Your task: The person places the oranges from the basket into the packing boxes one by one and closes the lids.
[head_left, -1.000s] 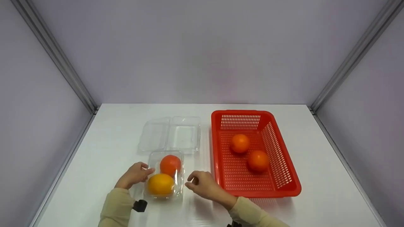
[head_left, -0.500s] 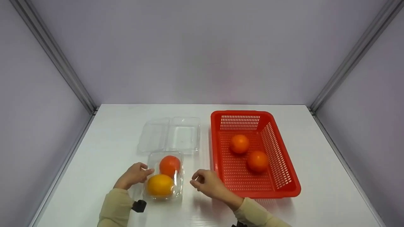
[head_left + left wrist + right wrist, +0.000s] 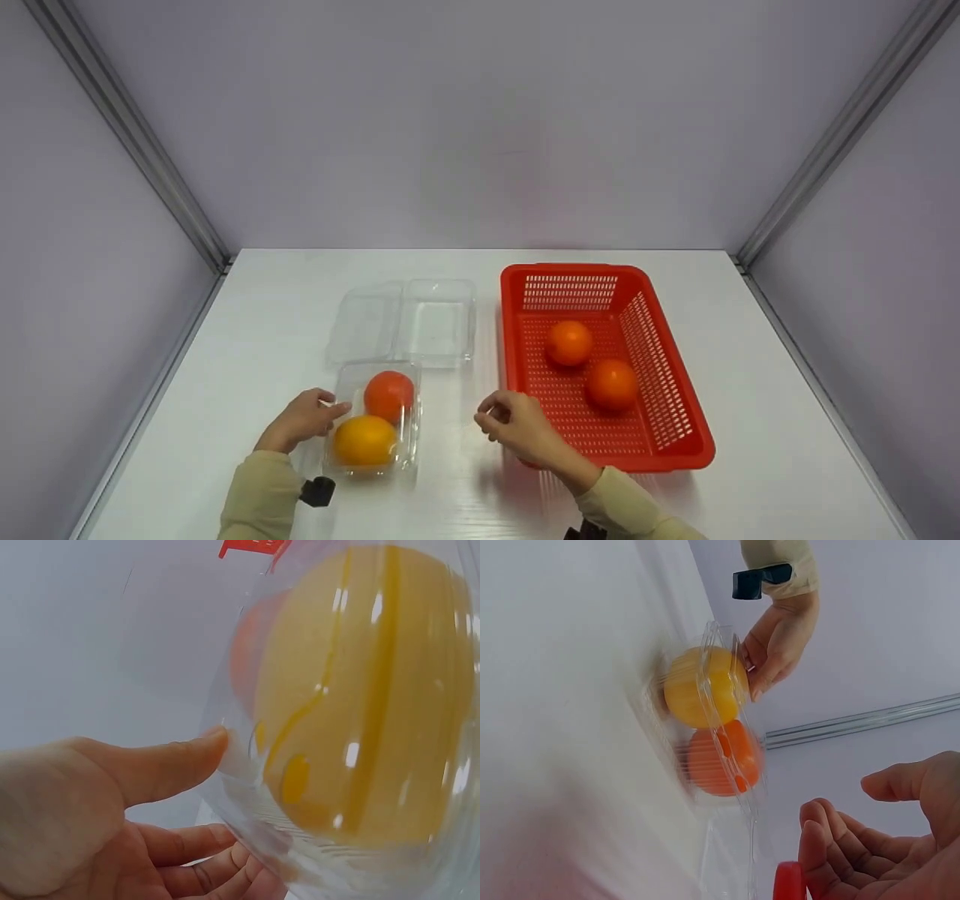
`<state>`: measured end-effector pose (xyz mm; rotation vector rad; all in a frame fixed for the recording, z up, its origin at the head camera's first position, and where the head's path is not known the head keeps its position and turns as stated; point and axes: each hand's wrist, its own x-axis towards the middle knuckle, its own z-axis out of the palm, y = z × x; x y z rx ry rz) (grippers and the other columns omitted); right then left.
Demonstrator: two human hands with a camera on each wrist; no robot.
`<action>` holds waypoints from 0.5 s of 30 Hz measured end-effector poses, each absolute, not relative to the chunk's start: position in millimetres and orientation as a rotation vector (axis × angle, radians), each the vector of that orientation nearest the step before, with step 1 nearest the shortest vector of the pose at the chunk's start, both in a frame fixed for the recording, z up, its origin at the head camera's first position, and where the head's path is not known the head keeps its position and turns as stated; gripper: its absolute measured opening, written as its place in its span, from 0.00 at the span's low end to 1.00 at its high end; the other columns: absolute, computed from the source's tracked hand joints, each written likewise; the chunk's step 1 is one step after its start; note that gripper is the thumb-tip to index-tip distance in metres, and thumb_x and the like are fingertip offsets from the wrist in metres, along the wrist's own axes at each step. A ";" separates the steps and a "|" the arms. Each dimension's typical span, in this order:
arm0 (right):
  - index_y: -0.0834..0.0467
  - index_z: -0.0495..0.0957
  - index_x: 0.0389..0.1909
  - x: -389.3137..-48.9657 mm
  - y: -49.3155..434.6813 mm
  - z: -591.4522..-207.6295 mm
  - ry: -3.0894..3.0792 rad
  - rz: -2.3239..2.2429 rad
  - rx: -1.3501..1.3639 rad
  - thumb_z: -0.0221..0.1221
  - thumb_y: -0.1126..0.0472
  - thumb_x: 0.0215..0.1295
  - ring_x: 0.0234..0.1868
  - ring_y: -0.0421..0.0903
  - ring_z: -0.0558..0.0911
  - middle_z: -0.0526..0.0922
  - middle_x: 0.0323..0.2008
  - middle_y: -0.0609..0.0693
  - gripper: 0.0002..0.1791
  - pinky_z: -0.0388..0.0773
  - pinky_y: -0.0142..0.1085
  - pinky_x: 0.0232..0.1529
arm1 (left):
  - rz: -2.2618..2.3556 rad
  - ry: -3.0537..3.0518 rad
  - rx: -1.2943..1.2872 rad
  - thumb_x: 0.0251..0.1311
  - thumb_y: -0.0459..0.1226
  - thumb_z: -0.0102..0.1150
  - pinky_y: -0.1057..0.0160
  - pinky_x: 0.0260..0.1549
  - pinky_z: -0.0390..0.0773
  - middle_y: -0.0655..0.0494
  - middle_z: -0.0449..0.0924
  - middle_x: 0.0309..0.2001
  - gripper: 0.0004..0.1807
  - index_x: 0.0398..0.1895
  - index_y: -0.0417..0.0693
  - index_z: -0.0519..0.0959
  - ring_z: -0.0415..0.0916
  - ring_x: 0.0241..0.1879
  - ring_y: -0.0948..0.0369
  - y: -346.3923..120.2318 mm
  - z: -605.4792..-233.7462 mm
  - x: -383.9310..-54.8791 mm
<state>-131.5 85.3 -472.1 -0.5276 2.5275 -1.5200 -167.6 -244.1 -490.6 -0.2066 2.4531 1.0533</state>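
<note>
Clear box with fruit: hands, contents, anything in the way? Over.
Left hand grips edge of clear box. Right hand empty, by red basket. Orange fruit, yellow fruit inside. Open container close behind.

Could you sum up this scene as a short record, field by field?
Left hand: holds the left side of the front box
Right hand: holds nothing, near the left rim of the basket
Front box: clear, lid over a yellow fruit and a red-orange fruit
Back box: clear, lying open
Basket: red, with two oranges inside
Table: white
</note>
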 end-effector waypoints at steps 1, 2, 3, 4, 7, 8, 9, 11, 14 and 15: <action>0.70 0.79 0.35 -132.4 87.4 -472.0 2.526 -1.530 -0.524 0.59 0.66 0.62 0.22 0.38 0.78 0.82 0.24 0.64 0.09 0.75 0.22 0.23 | 1.051 2.454 -0.212 0.67 0.47 0.51 0.45 0.54 0.77 0.32 0.75 0.51 0.31 0.60 0.28 0.63 0.78 0.43 0.50 -245.6 -490.5 -167.6; 0.70 0.79 0.35 -133.0 89.3 -471.4 2.537 -1.526 -0.521 0.58 0.66 0.62 0.22 0.38 0.78 0.82 0.24 0.64 0.08 0.75 0.22 0.23 | 1.049 2.454 -0.215 0.67 0.47 0.51 0.45 0.54 0.77 0.31 0.75 0.52 0.32 0.61 0.28 0.63 0.78 0.43 0.50 -247.2 -490.7 -167.5; 0.70 0.79 0.35 -133.6 91.1 -470.9 2.543 -1.522 -0.510 0.58 0.66 0.63 0.22 0.38 0.78 0.82 0.25 0.64 0.08 0.75 0.22 0.24 | 1.048 2.453 -0.224 0.67 0.47 0.51 0.44 0.55 0.76 0.31 0.74 0.53 0.32 0.61 0.28 0.63 0.78 0.44 0.50 -248.5 -490.8 -167.3; 0.69 0.79 0.35 -134.2 93.2 -470.2 2.541 -1.525 -0.497 0.58 0.66 0.63 0.22 0.38 0.78 0.82 0.25 0.64 0.08 0.75 0.22 0.24 | 1.046 2.452 -0.227 0.67 0.47 0.52 0.44 0.55 0.76 0.31 0.74 0.53 0.32 0.61 0.28 0.63 0.78 0.44 0.50 -249.8 -490.9 -167.1; 0.68 0.79 0.36 -135.6 100.7 -468.6 2.530 -1.538 -0.437 0.58 0.65 0.64 0.24 0.39 0.78 0.83 0.26 0.62 0.08 0.77 0.23 0.25 | 1.043 2.454 -0.232 0.67 0.47 0.51 0.43 0.56 0.75 0.30 0.73 0.55 0.32 0.62 0.29 0.63 0.77 0.45 0.50 -252.9 -491.3 -167.0; 0.68 0.79 0.37 -136.2 103.5 -468.1 2.529 -1.537 -0.408 0.58 0.65 0.64 0.25 0.39 0.77 0.83 0.27 0.61 0.08 0.77 0.23 0.26 | 1.043 2.456 -0.230 0.67 0.47 0.51 0.43 0.57 0.75 0.30 0.73 0.56 0.33 0.62 0.28 0.62 0.77 0.45 0.50 -253.7 -491.2 -166.9; 0.68 0.79 0.38 -136.8 106.6 -467.6 2.522 -1.545 -0.384 0.58 0.65 0.64 0.25 0.40 0.78 0.83 0.28 0.61 0.09 0.78 0.23 0.27 | 1.044 2.456 -0.228 0.67 0.48 0.51 0.43 0.57 0.75 0.30 0.72 0.56 0.33 0.63 0.28 0.62 0.77 0.46 0.49 -254.3 -490.8 -166.8; 0.68 0.79 0.39 -138.2 112.6 -467.2 2.512 -1.562 -0.335 0.58 0.65 0.64 0.26 0.40 0.78 0.83 0.29 0.60 0.09 0.79 0.24 0.29 | 1.048 2.461 -0.221 0.68 0.48 0.51 0.43 0.56 0.75 0.29 0.72 0.57 0.33 0.63 0.28 0.62 0.77 0.46 0.49 -256.2 -490.9 -166.9; 0.68 0.79 0.40 -140.5 121.2 -466.7 2.517 -1.584 -0.277 0.59 0.65 0.64 0.27 0.40 0.78 0.83 0.30 0.61 0.09 0.80 0.26 0.30 | 1.056 2.458 -0.226 0.68 0.48 0.50 0.42 0.57 0.75 0.28 0.70 0.58 0.34 0.64 0.28 0.61 0.77 0.47 0.47 -259.4 -490.6 -166.4; 0.68 0.79 0.39 -141.1 123.8 -466.3 2.522 -1.589 -0.263 0.59 0.65 0.64 0.27 0.40 0.79 0.83 0.29 0.61 0.09 0.80 0.26 0.30 | 1.058 2.458 -0.227 0.68 0.48 0.50 0.42 0.57 0.75 0.28 0.70 0.58 0.34 0.64 0.27 0.61 0.77 0.47 0.47 -260.7 -490.7 -166.3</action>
